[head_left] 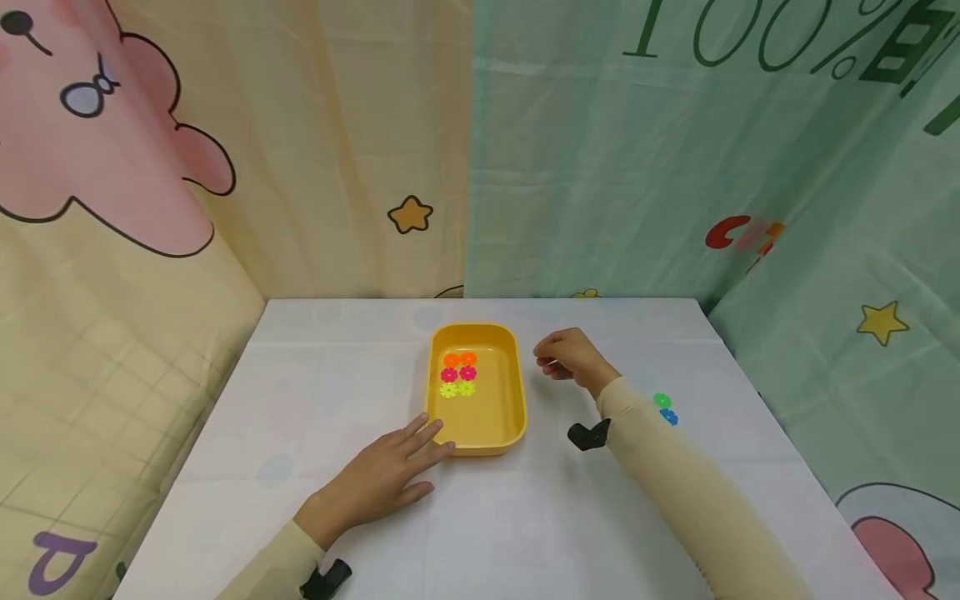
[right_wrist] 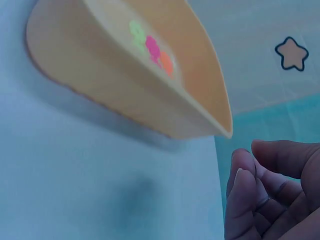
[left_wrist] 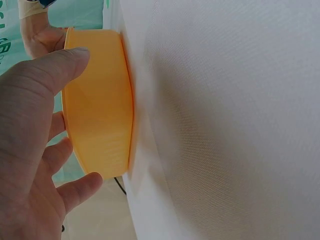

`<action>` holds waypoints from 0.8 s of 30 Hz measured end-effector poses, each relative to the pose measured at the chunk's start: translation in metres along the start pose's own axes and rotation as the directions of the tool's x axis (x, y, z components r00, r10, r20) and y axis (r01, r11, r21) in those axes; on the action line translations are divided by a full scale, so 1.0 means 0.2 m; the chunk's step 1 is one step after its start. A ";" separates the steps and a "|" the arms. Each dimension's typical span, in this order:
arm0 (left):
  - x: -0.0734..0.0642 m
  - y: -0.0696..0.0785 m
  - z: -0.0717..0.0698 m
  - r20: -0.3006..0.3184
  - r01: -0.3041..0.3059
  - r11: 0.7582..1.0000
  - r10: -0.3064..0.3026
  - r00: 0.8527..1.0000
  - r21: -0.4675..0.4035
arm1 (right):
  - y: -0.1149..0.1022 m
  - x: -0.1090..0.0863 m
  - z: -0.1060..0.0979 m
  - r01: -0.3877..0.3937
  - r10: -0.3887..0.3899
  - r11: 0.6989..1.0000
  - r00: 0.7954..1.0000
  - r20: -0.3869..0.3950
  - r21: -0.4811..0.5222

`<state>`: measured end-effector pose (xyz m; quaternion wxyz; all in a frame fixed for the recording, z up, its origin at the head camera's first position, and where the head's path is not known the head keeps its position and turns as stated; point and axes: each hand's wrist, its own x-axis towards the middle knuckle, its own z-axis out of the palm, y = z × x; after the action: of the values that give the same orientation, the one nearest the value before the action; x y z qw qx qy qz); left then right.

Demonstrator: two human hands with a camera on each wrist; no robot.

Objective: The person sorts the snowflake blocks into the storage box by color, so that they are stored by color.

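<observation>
Yellow tray (head_left: pixel 487 429) stands on the white worktop (head_left: pixel 495 533) at the centre of the frame, its long axis running from the bottom of the picture toward the top. Nearest, at lower centre-left, the left hand (head_left: pixel 378 479) spreads its fingers loosely, their tips at the tray's near left corner; it rests there without gripping. From this hand the tray lies up and to the right.

Farther up at centre right, a blue piece (head_left: pixel 669 417) and a green piece (head_left: pixel 662 400) lie next to each other on the worktop, just beside the right sleeve (head_left: pixel 652 442). Level with them, the tray's left half carries two yellow-green pieces (head_left: pixel 457 389), then two pink pieces (head_left: pixel 458 374), then two orange pieces (head_left: pixel 460 359).

Just right of the tray's far half, the right hand (head_left: pixel 573 357) hangs apart from the rim with fingers bent and thumb near the forefinger; whether they pinch something small cannot be told. So the left hand is nearer the tray. Behind stand printed curtains (head_left: pixel 337 167).
</observation>
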<state>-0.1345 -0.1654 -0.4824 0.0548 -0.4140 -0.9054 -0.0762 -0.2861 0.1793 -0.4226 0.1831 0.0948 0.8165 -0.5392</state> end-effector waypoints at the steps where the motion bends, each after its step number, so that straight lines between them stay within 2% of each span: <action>1: 0.00 0.00 0.00 -0.002 -0.001 1.000 0.001 1.000 -0.001 | 0.03 -0.01 -0.04 -0.002 0.002 1.000 1.000 -0.009 0.004; 8: 0.00 0.00 0.00 -0.024 -0.015 1.000 0.015 1.000 0.011 | 0.26 -0.04 -0.29 -0.010 0.010 1.000 0.998 -0.068 -0.013; 13: -0.01 0.00 0.02 -0.053 -0.026 1.000 0.027 0.998 0.018 | 0.40 -0.08 -0.45 -0.030 0.028 0.999 0.990 -0.139 -0.013; 17: -0.01 0.00 0.02 -0.051 -0.028 1.000 0.029 0.998 0.013 | 0.50 -0.11 -0.56 -0.044 0.041 0.999 0.977 -0.207 -0.012; 24: -0.01 0.00 0.02 -0.028 -0.009 1.000 0.009 1.000 0.021 | 0.64 -0.11 -0.71 -0.160 0.133 0.985 0.941 -0.312 -0.065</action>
<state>-0.1330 -0.1669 -0.4862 0.0724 -0.4164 -0.9034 -0.0724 -0.2493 0.3617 -0.4717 0.0980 0.2296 0.8489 -0.4659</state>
